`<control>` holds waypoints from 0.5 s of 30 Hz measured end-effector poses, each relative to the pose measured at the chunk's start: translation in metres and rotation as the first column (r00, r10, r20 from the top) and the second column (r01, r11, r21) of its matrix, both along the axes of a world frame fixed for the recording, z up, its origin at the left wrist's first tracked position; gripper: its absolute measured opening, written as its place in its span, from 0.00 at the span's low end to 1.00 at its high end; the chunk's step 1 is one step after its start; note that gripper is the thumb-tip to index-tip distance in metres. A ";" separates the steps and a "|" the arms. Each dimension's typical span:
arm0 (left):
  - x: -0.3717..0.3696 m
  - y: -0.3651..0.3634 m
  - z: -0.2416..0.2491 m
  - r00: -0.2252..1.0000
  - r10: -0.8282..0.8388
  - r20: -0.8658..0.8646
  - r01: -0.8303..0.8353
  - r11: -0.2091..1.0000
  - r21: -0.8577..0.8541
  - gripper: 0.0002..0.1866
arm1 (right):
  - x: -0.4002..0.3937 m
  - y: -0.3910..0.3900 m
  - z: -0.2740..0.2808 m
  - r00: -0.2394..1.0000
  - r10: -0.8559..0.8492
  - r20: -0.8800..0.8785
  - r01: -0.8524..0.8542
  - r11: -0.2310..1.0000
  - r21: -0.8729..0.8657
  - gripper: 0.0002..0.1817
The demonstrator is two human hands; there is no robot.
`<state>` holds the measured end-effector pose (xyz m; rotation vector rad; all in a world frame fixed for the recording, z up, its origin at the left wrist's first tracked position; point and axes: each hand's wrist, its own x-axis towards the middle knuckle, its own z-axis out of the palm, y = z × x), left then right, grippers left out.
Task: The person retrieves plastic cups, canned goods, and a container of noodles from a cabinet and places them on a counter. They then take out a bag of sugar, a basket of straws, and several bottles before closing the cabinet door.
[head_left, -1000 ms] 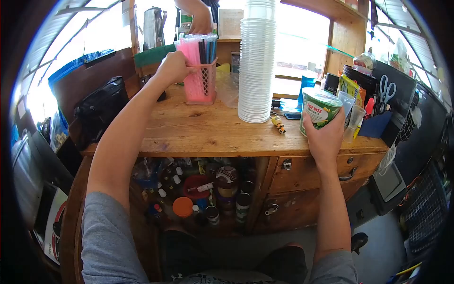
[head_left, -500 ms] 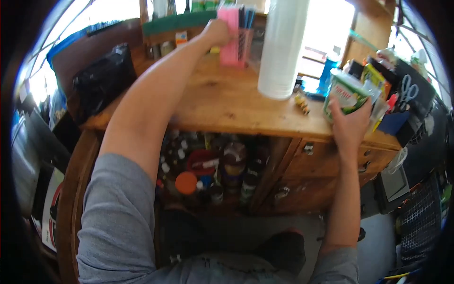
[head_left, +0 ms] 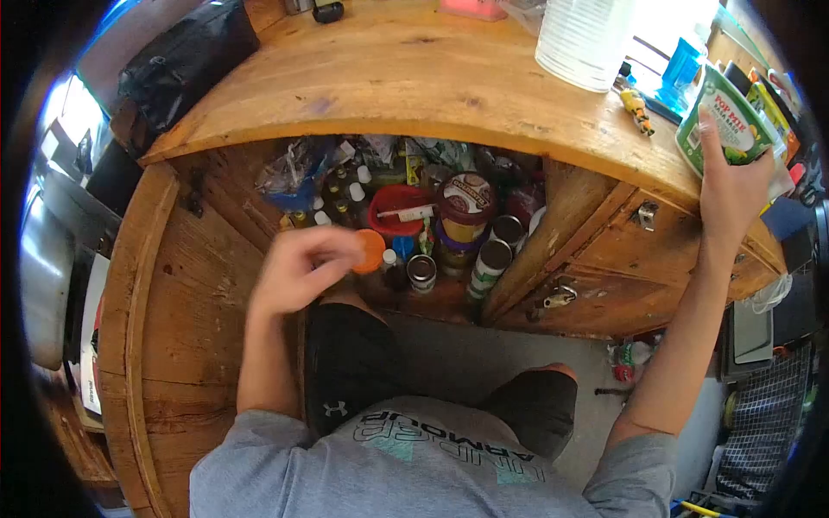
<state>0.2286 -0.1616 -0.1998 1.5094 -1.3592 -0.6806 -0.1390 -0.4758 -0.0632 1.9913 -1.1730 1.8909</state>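
Observation:
My right hand [head_left: 732, 192] is closed around a green and white plastic tub [head_left: 718, 121] with "POP MIX" on its label. The tub is tilted at the right end of the wooden tabletop. My left hand [head_left: 306, 266], blurred by motion, hovers in front of the open cabinet with its fingers bent. Beside those fingers shows an orange round lid [head_left: 370, 251]. Behind it in the cabinet are a red bowl [head_left: 390, 210], a jar with a brown lid [head_left: 467, 197] and small bottles with white caps [head_left: 357, 192].
A wooden cabinet door [head_left: 203, 345] stands open on the left. On the tabletop [head_left: 389, 95] are a black bag [head_left: 186, 65], a tall translucent white container [head_left: 587, 43], a small yellow figure [head_left: 637, 112] and a blue bottle [head_left: 682, 65]. Drawers [head_left: 596, 285] are below on the right.
My left hand has come away from the pink holder at the back of the tabletop, down to the cabinet. The view has tilted downward. My right hand still holds the tub.

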 end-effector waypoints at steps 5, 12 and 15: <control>0.082 -0.093 -0.219 0.727 -0.244 0.641 -0.352 0.669 0.654 0.57 | -0.003 -0.003 0.000 0.996 -0.069 -0.057 0.070 0.997 0.026 0.33; 0.102 -0.134 -0.287 0.560 -0.411 0.719 -0.437 0.592 0.678 0.72 | -0.005 -0.006 0.001 0.996 -0.004 -0.085 0.000 0.999 -0.048 0.26; 0.109 -0.145 -0.299 0.601 -0.506 0.619 -0.446 0.431 0.785 0.70 | -0.010 -0.012 0.008 0.974 0.040 -0.222 -0.052 0.997 -0.049 0.28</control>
